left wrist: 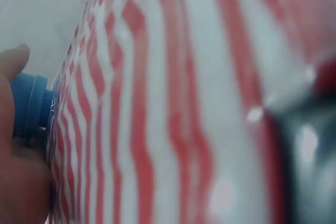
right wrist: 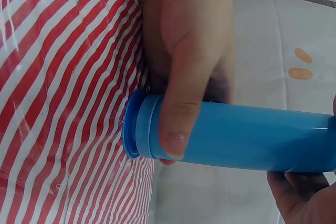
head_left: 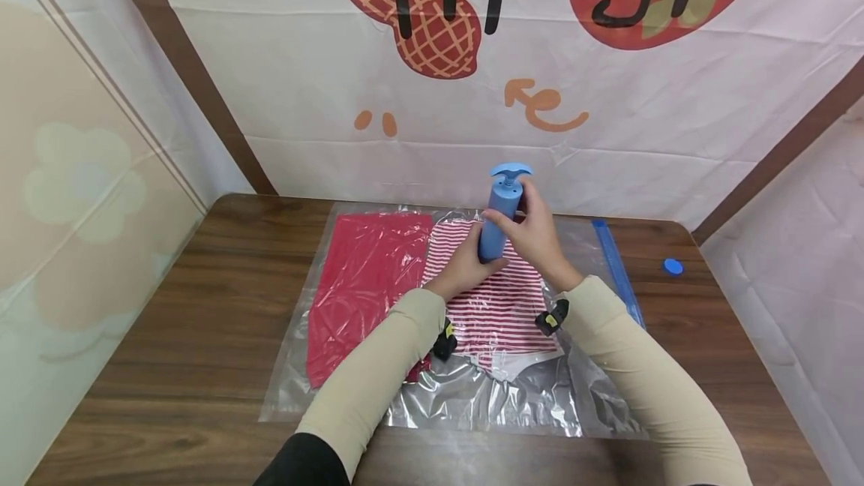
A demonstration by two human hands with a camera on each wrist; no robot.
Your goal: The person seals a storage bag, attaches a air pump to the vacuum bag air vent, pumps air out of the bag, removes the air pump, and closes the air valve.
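Note:
A blue hand pump (head_left: 496, 227) stands nearly upright over a clear plastic storage bag (head_left: 472, 409) lying flat on the table. My left hand (head_left: 467, 268) grips the pump low down; in the right wrist view its thumb (right wrist: 181, 114) lies across the barrel near the base. Higher up, my right hand (head_left: 536, 231) holds the barrel just under the light blue handle (head_left: 511, 170). The pump's bottom end meets the plastic over a red-and-white striped cloth (head_left: 499, 325). Beside that cloth, a folded red cloth (head_left: 367, 283) lies inside the bag too.
A blue seal strip (head_left: 619, 276) runs along the bag's right edge. Farther right, a round blue cap (head_left: 673, 267) lies on the brown wooden table (head_left: 196, 336). Behind the table's far edge hangs a printed white cloth (head_left: 304, 81).

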